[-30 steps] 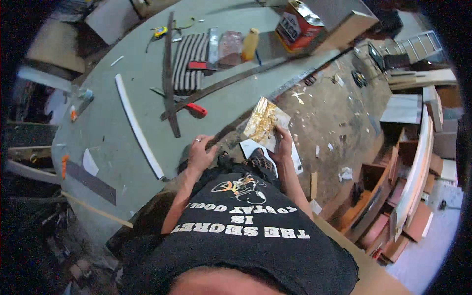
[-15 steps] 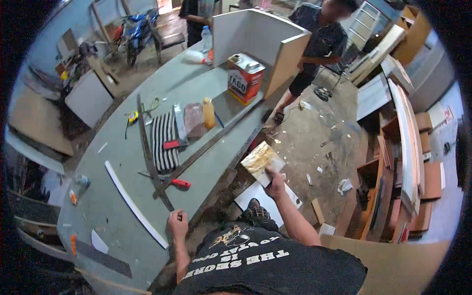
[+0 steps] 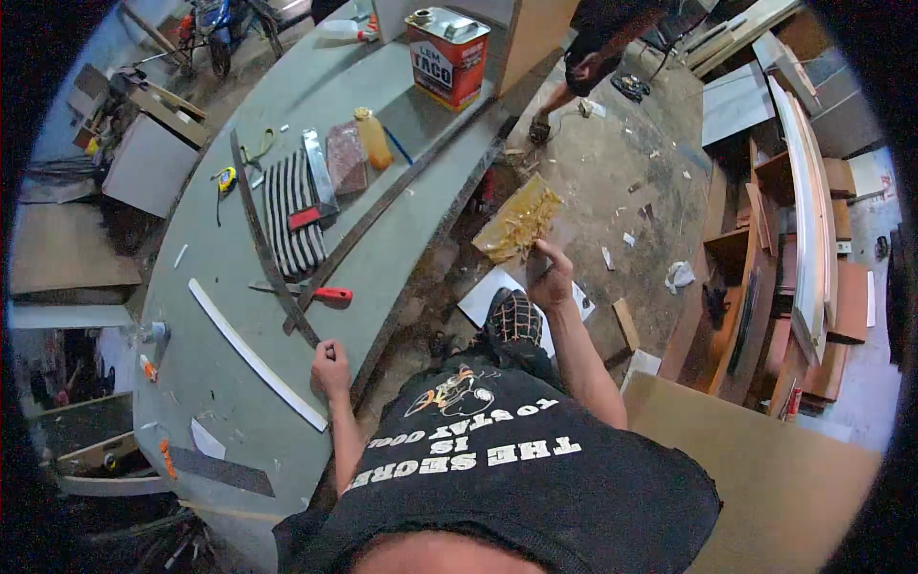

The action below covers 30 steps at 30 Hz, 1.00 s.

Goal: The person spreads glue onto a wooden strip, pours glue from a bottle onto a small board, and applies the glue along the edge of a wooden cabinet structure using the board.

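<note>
Amber-smeared panel (image 3: 517,222), lumpy, glossy, held by right hand (image 3: 552,279); left hand (image 3: 331,368) at dark strip (image 3: 263,247), grip unclear.

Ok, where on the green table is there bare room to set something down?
Bare patches lie between the curved white strip and the left dark strip, and between the red-handled tool and the right edge of the table. It's crowded around the striped cloth and amber bottle.

Right hand (image 3: 552,277) holds board (image 3: 512,222); left hand (image 3: 331,368) curls.
</note>
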Motion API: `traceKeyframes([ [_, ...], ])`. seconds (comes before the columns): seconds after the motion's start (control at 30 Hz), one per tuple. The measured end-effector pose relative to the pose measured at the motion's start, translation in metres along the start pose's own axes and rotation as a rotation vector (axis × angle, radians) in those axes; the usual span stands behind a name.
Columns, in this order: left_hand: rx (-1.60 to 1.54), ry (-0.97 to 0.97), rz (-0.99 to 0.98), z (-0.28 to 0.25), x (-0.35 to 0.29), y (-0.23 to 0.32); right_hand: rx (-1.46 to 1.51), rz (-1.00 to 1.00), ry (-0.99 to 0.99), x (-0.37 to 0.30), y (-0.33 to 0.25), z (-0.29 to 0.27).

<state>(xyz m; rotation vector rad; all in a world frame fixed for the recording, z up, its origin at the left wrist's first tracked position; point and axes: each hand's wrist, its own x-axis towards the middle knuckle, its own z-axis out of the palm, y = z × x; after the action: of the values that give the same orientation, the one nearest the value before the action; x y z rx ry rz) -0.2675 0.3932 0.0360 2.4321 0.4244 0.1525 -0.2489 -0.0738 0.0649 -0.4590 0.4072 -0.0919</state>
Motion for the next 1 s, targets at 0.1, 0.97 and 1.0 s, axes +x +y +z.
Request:
traceKeyframes([
  [0.1, -0.035, 0.023, -0.052, 0.009, 0.000, -0.034, -0.008, 0.028, 0.056, 0.004, 0.002, 0.027],
  [0.97, -0.567, 0.184, -0.045, 0.249, 0.261, 0.224, -0.318, -0.390, 0.308, 0.166, -0.326, -0.154],
  [1.0, -0.495, 0.286, 0.025, 0.243, 0.251, 0.221, -0.287, -0.447, 0.302, 0.173, -0.337, -0.139],
])
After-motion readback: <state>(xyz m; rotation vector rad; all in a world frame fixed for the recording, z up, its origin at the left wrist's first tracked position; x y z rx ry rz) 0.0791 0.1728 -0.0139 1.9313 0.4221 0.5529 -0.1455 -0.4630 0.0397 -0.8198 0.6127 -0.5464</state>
